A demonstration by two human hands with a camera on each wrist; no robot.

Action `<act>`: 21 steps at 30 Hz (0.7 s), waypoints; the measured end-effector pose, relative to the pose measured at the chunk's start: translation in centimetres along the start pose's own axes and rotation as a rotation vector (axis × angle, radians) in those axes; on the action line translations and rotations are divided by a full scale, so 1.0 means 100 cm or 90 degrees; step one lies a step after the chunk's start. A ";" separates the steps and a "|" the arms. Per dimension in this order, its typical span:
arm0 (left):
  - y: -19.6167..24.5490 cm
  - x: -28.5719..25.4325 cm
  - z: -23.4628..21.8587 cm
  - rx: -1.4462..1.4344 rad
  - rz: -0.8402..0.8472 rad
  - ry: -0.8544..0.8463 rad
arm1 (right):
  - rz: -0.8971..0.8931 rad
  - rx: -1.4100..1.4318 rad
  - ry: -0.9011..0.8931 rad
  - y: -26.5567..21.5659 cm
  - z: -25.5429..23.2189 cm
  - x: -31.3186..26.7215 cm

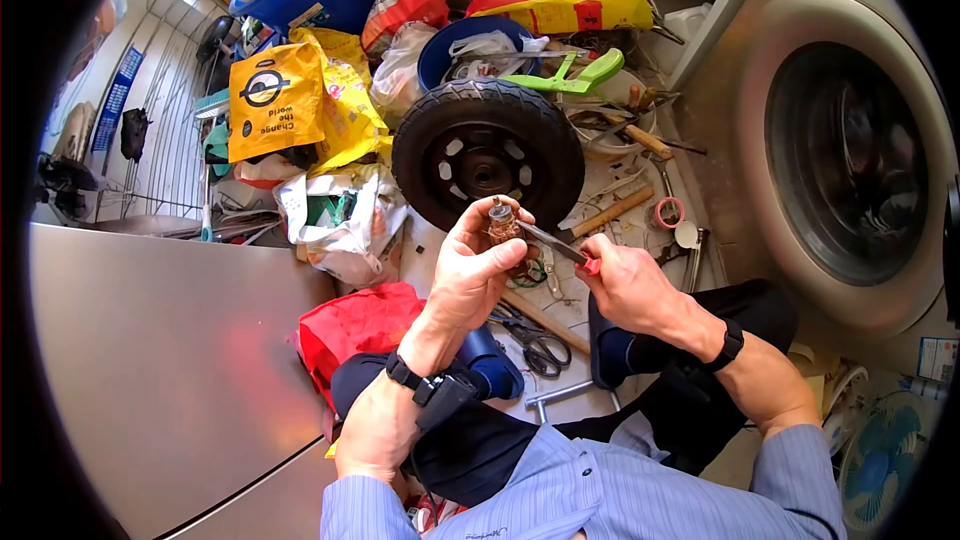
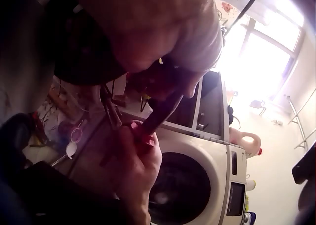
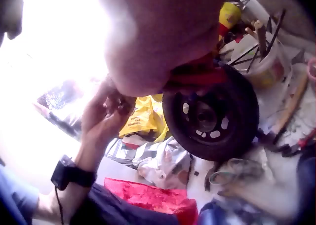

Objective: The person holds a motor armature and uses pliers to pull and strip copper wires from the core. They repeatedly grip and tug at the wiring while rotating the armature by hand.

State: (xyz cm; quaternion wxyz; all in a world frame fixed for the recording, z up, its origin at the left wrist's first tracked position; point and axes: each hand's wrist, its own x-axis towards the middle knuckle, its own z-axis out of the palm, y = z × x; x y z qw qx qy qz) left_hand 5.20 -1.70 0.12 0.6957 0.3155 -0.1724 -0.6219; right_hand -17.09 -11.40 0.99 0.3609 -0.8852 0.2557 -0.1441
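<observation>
In the head view the left hand (image 1: pixel 470 275) holds up a small metal part with copper-coloured windings (image 1: pixel 504 225) between thumb and fingers. The right hand (image 1: pixel 635 288) grips the red handle (image 1: pixel 591 265) of a metal tool (image 1: pixel 550 242), whose tip meets the part at its right side. The left wrist view shows the right hand (image 2: pixel 137 161) round the red handle and the dark tool (image 2: pixel 163 111) reaching up to the left hand (image 2: pixel 173 32). In the right wrist view, the left hand (image 3: pixel 106 111) is raised with fingers bent; the part there is too dark to make out.
A wheel with a black tyre (image 1: pixel 487 155) stands just beyond the hands. Scissors (image 1: pixel 540 345), a wooden handle (image 1: pixel 615 212) and a pink tape roll (image 1: pixel 668 211) lie on the floor. Bags (image 1: pixel 275 100) are at the left, a washing machine (image 1: pixel 850 160) at the right.
</observation>
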 end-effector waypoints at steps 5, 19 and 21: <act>-0.004 0.005 0.007 -0.044 -0.020 -0.032 | 0.015 0.038 0.000 -0.003 -0.003 -0.001; -0.009 0.011 -0.001 0.002 -0.063 -0.016 | -0.007 -0.094 0.009 0.011 -0.036 0.000; -0.011 0.011 -0.002 0.009 -0.062 -0.012 | 0.015 -0.167 -0.031 0.010 -0.039 -0.001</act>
